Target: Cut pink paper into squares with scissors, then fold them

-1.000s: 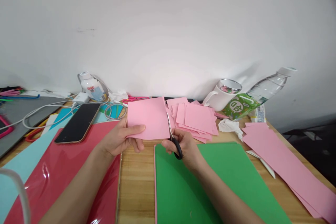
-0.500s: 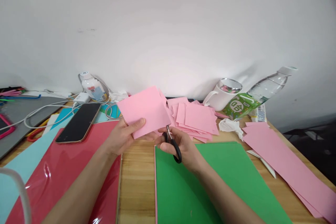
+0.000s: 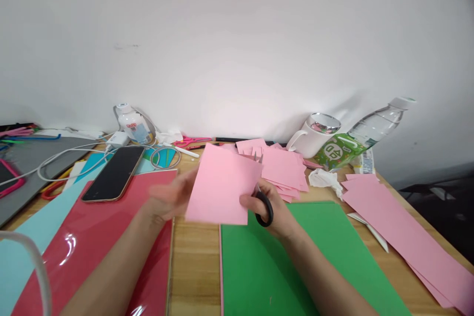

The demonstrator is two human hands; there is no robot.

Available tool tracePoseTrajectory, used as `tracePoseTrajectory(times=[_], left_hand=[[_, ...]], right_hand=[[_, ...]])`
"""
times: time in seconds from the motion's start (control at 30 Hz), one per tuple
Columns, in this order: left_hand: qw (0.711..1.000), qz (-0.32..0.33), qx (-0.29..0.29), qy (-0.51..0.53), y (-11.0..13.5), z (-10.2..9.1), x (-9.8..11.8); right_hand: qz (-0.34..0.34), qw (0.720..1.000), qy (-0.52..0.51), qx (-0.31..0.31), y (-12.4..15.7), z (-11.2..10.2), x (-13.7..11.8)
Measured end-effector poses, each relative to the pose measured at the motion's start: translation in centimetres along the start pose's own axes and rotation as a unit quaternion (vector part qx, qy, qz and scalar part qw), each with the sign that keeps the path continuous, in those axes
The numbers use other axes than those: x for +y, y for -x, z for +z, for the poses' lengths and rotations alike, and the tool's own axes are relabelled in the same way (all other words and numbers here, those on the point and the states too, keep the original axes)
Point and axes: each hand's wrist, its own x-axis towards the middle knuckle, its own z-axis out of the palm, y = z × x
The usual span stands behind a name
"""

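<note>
A square of pink paper (image 3: 224, 185) is held up over the desk between my hands. My right hand (image 3: 274, 212) pinches its lower right side under the thumb. In the same hand is a pair of black-handled scissors (image 3: 265, 210), with the blade tips pointing up past the paper's right edge. My left hand (image 3: 174, 195), smeared by motion, is at the paper's left edge. Its thumb stands away from the sheet, and its fingertips are hidden behind the paper. Behind my right hand lies a loose pile of cut pink pieces (image 3: 283, 165).
Green sheets (image 3: 296, 261) lie under my right forearm, a red pack (image 3: 111, 237) under my left. A phone (image 3: 114, 173) rests on the pack. Long pink strips (image 3: 407, 237) are at right. A mug (image 3: 311, 138), water bottle (image 3: 381, 123), white bottle (image 3: 135, 126) and pink scissors (image 3: 190, 141) line the wall.
The paper has turned more upright and come lower and to the right. My right thumb now presses on it, while my left thumb has come off its face. The scissors have moved slightly right.
</note>
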Motion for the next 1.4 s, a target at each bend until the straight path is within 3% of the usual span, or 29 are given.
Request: tracePoseTrajectory(times=[0.1,0.17,0.27,0.37,0.5,0.57,0.73,0.87,0.97,1.07,1.2,1.3,1.4], left_hand=[[0.995,0.048,-0.040,0.082,-0.1,-1.2,1.1],[0.994,0.040,0.004,0.105,-0.3,-2.0,1.3],[0.991,0.005,0.064,0.115,-0.6,-2.9,0.9],[0.993,-0.031,0.028,0.108,-0.6,-2.8,0.6],[0.997,-0.045,-0.005,0.058,-0.6,-2.5,0.7],[0.998,-0.055,-0.015,0.031,-0.8,-2.6,0.7],[0.996,-0.078,-0.011,-0.030,-1.2,-2.9,0.4],[0.982,-0.124,0.036,-0.135,-1.2,-2.6,-0.1],[0.969,-0.140,0.075,-0.191,-1.3,-2.3,-0.5],[0.964,-0.084,0.172,-0.184,-1.6,-2.1,-0.6],[0.950,0.041,0.296,-0.089,-2.1,-1.8,-0.3],[0.941,0.088,0.325,-0.026,-2.3,-1.7,-0.1],[0.940,0.115,0.320,-0.009,-2.5,-1.8,-0.2]], right_hand=[[0.039,0.990,0.068,-0.118,0.1,-1.2,-0.7],[0.068,0.975,0.120,-0.173,0.0,-2.1,-1.2],[0.093,0.963,0.164,-0.193,-0.2,-3.2,-1.7],[0.080,0.972,0.185,-0.121,-0.5,-4.2,-1.8],[0.055,0.981,0.156,0.103,-0.9,-5.2,-1.4],[0.040,0.976,0.104,0.185,-1.2,-5.5,-1.1],[0.012,0.956,-0.012,0.294,-1.9,-5.8,-0.8],[-0.002,0.948,-0.060,0.313,-2.0,-5.9,-0.7],[0.021,0.960,-0.044,0.275,-1.7,-5.9,-0.7],[0.084,0.972,0.030,0.218,-1.4,-5.6,-0.8],[0.110,0.958,0.113,0.239,-1.3,-5.0,-0.9],[0.082,0.965,0.092,0.232,-1.3,-4.9,-0.9],[0.101,0.976,0.071,0.179,-1.3,-4.9,-0.6]])
